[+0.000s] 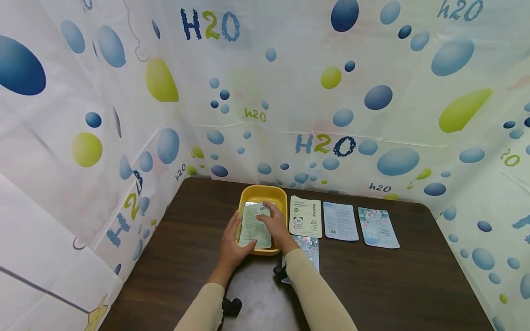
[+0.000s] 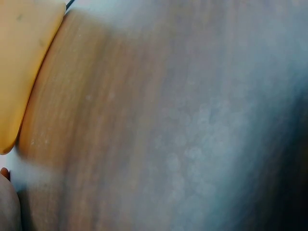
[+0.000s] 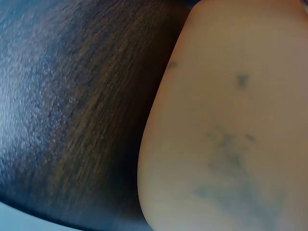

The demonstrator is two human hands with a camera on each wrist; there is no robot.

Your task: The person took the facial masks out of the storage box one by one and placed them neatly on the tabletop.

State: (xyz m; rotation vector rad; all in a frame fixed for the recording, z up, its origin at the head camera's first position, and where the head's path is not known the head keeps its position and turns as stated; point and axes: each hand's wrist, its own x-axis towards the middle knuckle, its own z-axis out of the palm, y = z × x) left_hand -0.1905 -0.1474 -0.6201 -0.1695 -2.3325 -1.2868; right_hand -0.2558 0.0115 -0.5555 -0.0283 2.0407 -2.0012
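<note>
A pale green sachet [image 1: 253,225] with printed text lies tilted over the yellow plastic tray [image 1: 270,189]. My left hand [image 1: 233,242] grips its left edge, with the thumb on the lower front. At its upper right, my right hand [image 1: 276,224] pinches it, thumb on the face and fingers by the top edge. Another light-coloured packet shows partly behind it in the tray. In the left wrist view the tray's outer wall [image 2: 24,62] is at the left, with a bit of hand at the lower left corner. The tray's wall [image 3: 226,110] fills the right wrist view's right side.
To the tray's right stand a cream packet [image 1: 305,216] with a cartoon bear, a pale blue text-covered packet [image 1: 340,221] and a floral blue packet [image 1: 377,227], in a row. Another floral packet [image 1: 309,250] lies partly under my right forearm on the dark wood table [image 1: 372,285].
</note>
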